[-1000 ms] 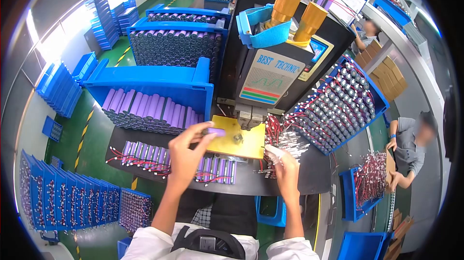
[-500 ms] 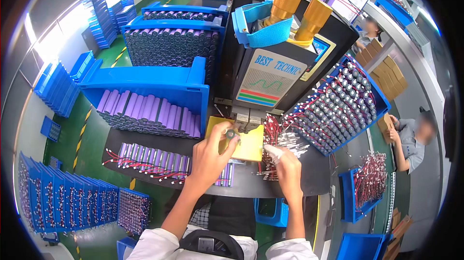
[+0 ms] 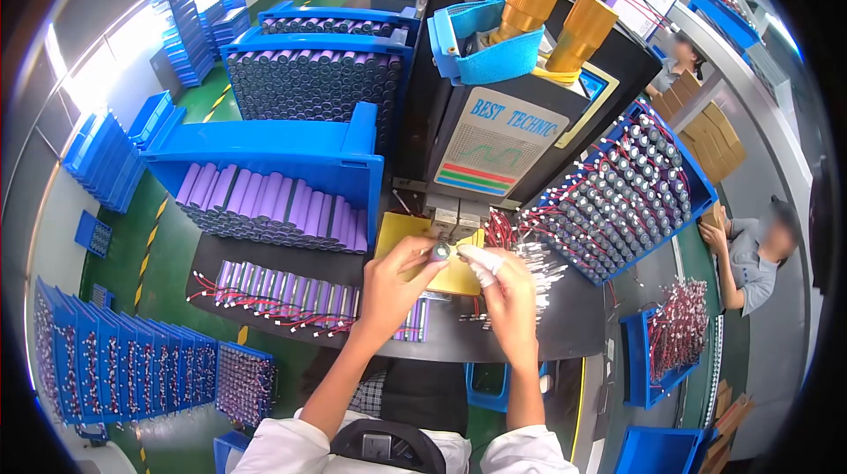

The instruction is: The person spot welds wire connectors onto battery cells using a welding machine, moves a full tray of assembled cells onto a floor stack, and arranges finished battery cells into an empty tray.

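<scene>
My left hand [image 3: 390, 287] pinches a cylindrical battery cell [image 3: 440, 252] between thumb and fingers, its round end facing me. The cell is right below the metal electrode holders [image 3: 454, 214] of a spot welder [image 3: 498, 134] marked BEST TECHNIC. White coverings wrap fingertips of my right hand [image 3: 512, 293], which is closed beside the cell's right side; whatever it pinches is too small to make out. Under both hands lies a yellow pad [image 3: 457, 280]. Right of it are red wires [image 3: 500, 231] and a heap of white-ended leads [image 3: 540, 267].
A row of purple cells with red leads [image 3: 282, 293] lies at the table's left front. Behind it stands a blue bin of purple cells [image 3: 265, 156]. A blue tray of wired cells [image 3: 618, 192] leans at right. A co-worker [image 3: 750, 253] sits farther right.
My left hand has moved slightly right with the cell, bringing it under the electrode holders. My right hand has moved left and up to the cell.
</scene>
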